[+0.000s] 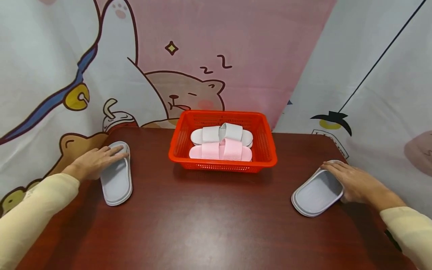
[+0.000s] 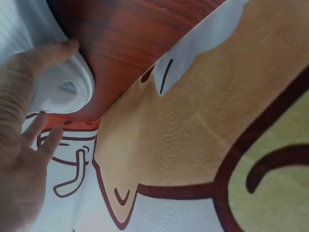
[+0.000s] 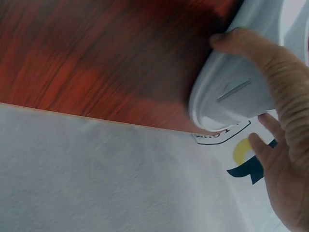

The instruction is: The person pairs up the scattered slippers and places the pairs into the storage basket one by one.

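Note:
At the left of the table, my left hand (image 1: 94, 161) grips a grey slipper (image 1: 116, 183) by its far, strapped end. In the left wrist view its thumb lies along one side of the slipper (image 2: 72, 87), the fingers on the other. My right hand (image 1: 354, 183) holds another grey slipper (image 1: 316, 195) at the right side, which slants with its open heel toward the middle. From the right wrist, the thumb presses one edge of this slipper (image 3: 227, 96) while the fingers reach round the opposite side.
A red plastic basket (image 1: 222, 165) stands at the back middle of the brown table (image 1: 209, 210). Inside lie white slippers (image 1: 210, 134) and, in front of them, pink slippers (image 1: 210, 151). A cartoon-printed cloth (image 1: 263, 56) hangs behind and round the sides.

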`<state>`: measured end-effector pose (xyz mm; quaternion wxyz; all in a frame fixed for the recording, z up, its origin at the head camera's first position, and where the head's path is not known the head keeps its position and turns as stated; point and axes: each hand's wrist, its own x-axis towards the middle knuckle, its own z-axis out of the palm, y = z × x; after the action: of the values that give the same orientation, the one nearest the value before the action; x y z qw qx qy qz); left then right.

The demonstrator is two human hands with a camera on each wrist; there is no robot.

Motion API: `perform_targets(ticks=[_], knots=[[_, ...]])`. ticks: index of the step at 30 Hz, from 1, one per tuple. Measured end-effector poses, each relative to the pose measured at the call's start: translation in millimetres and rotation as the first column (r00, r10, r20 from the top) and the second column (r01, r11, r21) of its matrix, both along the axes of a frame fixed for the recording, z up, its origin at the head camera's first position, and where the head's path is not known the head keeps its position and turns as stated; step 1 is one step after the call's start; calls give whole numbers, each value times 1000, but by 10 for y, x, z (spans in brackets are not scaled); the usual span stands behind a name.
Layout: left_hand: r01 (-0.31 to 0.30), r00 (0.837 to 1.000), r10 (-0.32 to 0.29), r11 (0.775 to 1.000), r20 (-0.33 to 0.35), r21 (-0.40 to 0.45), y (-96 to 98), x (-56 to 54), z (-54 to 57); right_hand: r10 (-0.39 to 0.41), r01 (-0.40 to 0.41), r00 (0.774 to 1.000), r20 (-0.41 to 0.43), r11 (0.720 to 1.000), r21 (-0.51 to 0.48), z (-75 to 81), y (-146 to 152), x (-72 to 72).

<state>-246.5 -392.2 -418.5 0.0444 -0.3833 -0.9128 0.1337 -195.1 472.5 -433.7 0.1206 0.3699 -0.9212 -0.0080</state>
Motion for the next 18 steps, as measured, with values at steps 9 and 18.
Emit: perform_targets(ticks=[9,18], knots=[[15,1000,-13,996,-24,84,-8,13,81,-14,12,995,-100,1000,-19,64,8,83],[-75,997,72,982,24,176,18,145,168,-2,-6,992,-123,998,-68,111,-106,197]])
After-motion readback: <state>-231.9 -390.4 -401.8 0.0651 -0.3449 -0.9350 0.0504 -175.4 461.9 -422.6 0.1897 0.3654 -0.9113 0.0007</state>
